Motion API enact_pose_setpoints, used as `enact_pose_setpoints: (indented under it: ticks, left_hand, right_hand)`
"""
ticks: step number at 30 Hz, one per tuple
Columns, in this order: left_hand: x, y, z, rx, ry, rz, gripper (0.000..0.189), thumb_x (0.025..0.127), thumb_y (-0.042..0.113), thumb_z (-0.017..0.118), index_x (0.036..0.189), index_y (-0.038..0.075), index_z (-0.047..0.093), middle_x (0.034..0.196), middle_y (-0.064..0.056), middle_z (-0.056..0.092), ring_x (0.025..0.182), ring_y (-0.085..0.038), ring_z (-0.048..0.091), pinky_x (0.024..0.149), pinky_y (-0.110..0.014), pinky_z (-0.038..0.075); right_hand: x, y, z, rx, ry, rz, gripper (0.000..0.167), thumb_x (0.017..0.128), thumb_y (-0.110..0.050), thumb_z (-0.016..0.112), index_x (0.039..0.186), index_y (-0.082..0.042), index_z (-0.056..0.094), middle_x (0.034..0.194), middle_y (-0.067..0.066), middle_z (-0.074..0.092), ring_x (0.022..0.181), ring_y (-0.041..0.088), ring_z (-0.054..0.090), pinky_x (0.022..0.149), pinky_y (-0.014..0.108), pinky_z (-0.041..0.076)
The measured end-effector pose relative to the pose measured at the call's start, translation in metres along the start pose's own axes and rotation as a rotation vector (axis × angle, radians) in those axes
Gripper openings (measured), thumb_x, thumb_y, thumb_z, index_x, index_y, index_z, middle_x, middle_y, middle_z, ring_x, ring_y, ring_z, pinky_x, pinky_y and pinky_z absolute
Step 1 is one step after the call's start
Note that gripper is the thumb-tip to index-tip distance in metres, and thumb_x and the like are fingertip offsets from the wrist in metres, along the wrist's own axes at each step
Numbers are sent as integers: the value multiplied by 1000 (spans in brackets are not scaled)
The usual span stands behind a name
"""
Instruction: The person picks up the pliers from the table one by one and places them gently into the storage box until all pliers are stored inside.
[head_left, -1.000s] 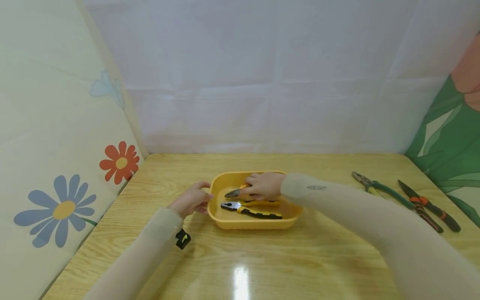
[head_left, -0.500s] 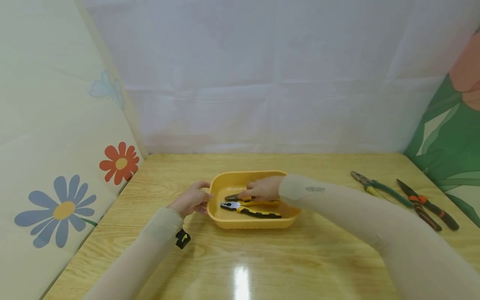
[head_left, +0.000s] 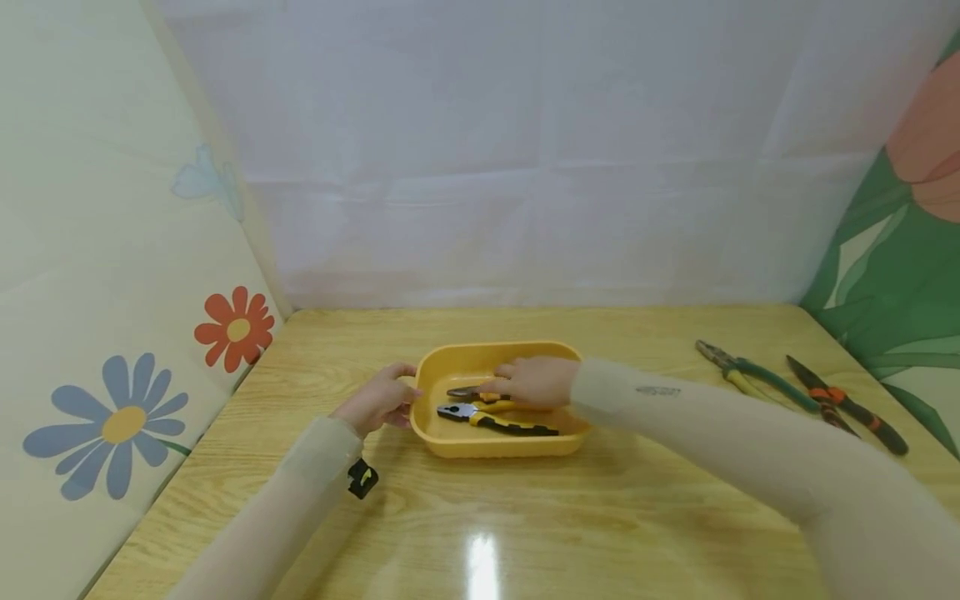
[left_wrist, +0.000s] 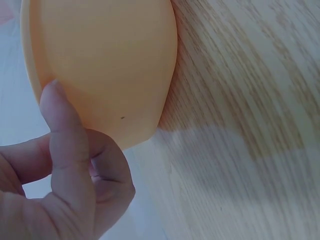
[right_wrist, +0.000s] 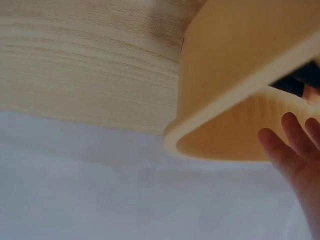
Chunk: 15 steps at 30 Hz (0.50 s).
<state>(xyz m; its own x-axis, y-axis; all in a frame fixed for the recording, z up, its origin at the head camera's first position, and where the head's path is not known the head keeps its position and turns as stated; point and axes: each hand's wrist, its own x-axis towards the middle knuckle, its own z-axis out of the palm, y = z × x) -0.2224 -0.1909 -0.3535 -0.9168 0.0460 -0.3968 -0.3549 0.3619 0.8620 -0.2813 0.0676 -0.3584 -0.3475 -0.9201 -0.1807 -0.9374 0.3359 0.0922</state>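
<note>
Yellow-and-black pliers (head_left: 491,422) lie in a basin (head_left: 498,450) toward the far edge of the table (head_left: 420,525), just nearside of the right hand (head_left: 540,382), its fingers loosely extended over darker-headed pliers (head_left: 462,392), while the left hand (head_left: 378,400) pinches the basin's left rim.

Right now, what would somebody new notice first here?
Probably the yellow bin in the middle of the table: the left hand grips its left end, and the right hand is inside, by two pliers. Next, maybe the big blue flower on the wall at the left. Then the green-and-yellow tool and the orange-and-black tool, lying on the table's right side.
</note>
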Motion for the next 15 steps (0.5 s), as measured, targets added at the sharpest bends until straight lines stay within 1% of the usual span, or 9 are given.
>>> enact_pose_setpoints:
  ticks: [3,8,11,15]
  left_hand:
    - [0,0,0,-7,-8,6,45,99,-1,47,141,-3,34,85,-14,54,61,-15,52,48,-22,49]
    - [-1,0,0,-8,-16,10,45,99,0,47,142,-3,33,85,-14,55,61,-14,52,48,-22,49]
    - [-1,0,0,-14,-10,8,45,99,0,48,141,-3,34,85,-13,55,60,-14,52,48,-22,49]
    - [-2,1,-1,-29,-21,7,46,99,-1,47,142,-3,33,84,-13,56,59,-14,53,47,-22,49]
  right_hand:
    - [-9,-2,-8,14,40,-7,51,98,-6,56,146,-17,43,128,12,55,106,28,58,85,39,51]
    - [-23,-5,-18,24,94,-21,47,97,-10,59,143,-11,47,130,16,54,111,31,57,90,42,50]
    - [-31,-6,-21,6,133,-36,46,96,-10,62,140,-8,49,126,15,56,109,31,58,90,42,50]
    - [-42,-7,-24,-9,131,-2,47,96,-15,63,140,-7,49,126,15,56,110,32,57,92,45,49]
